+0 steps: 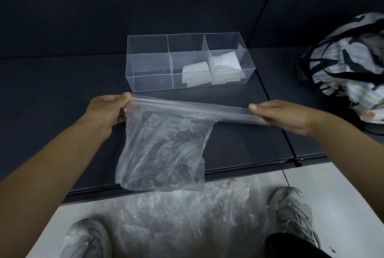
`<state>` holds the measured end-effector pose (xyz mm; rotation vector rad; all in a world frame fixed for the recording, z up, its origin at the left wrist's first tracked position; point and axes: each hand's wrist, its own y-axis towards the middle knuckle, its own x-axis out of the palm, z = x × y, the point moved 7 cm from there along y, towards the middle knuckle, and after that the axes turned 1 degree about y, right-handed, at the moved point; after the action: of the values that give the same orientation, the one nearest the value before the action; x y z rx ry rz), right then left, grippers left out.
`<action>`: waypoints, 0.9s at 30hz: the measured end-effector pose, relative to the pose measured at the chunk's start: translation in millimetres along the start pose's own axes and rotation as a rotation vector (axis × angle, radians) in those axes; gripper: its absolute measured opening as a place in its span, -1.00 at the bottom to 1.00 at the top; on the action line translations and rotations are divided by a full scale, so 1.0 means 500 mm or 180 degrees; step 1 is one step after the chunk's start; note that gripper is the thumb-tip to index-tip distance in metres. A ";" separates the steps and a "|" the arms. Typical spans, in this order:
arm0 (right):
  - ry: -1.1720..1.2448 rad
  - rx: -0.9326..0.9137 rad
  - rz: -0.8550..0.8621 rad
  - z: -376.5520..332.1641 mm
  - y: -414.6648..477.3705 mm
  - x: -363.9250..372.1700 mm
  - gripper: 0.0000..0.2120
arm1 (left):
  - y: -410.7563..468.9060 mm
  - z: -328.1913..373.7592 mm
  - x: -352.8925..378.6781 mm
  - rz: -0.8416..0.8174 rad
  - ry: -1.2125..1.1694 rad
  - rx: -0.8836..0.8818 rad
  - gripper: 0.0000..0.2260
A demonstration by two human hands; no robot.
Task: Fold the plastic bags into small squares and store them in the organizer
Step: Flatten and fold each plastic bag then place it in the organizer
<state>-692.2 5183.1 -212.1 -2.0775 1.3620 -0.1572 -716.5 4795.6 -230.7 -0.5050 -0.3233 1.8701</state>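
Thin clear film, the plastic bag (164, 149) looks near weightless, limp and slippery, so it is best taken by the two ends of its top edge, which is stretched taut in the air just in front of the organizer (149, 64), above the worktop (62, 83). Front-left of the organizer the left hand (108, 110) pinches one end in curled fingers (122, 96). Front-right of it the right hand (284, 114) pinches the other end, and the bag's body hangs slack between them.

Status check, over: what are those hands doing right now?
Left hand, right hand both pinching clear bag, stretched between them. Organizer beyond: folded bags in middle, right compartments. Nothing blocking.
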 end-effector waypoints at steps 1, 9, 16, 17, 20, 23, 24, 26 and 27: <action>0.0123 -0.0033 0.0071 -0.004 0.006 -0.005 -0.43 | 0.004 -0.001 0.004 -0.0021 0.0031 0.0011 -0.89; 0.0461 -0.0748 0.2144 -0.025 0.004 -0.066 -0.70 | 0.028 -0.013 0.012 -0.0241 -0.0451 -0.0353 -0.60; -0.0984 -0.0959 -0.0414 -0.034 -0.047 0.212 -0.50 | -0.106 -0.115 -0.043 -0.0928 -0.0461 -0.0973 -0.43; -0.1043 -0.0967 -0.0438 -0.027 -0.044 0.233 -0.55 | -0.130 -0.131 -0.042 -0.1006 -0.0401 -0.1075 -0.44; -0.0913 -0.1059 -0.0138 -0.026 -0.026 0.253 -0.87 | -0.195 -0.167 -0.022 -0.1298 -0.0247 -0.1347 -0.48; -0.0909 -0.1143 0.0015 -0.029 -0.013 0.243 -0.93 | -0.221 -0.176 -0.006 -0.1381 -0.0188 -0.1401 -0.49; -0.0913 -0.1142 0.0018 -0.030 -0.012 0.238 -0.92 | -0.218 -0.176 -0.008 -0.1288 -0.0188 -0.1378 -0.50; -0.0923 -0.1096 -0.0026 -0.029 -0.009 0.225 -0.88 | -0.204 -0.173 -0.018 -0.1005 -0.0295 -0.1313 -0.53; -0.0966 -0.1057 -0.0055 -0.028 -0.009 0.215 -0.85 | -0.194 -0.170 -0.024 -0.0871 -0.0354 -0.1265 -0.55</action>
<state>-645.6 5085.5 -224.0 -2.2671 1.2464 0.3879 -591.3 4816.0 -258.5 -0.5907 -0.8080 1.5727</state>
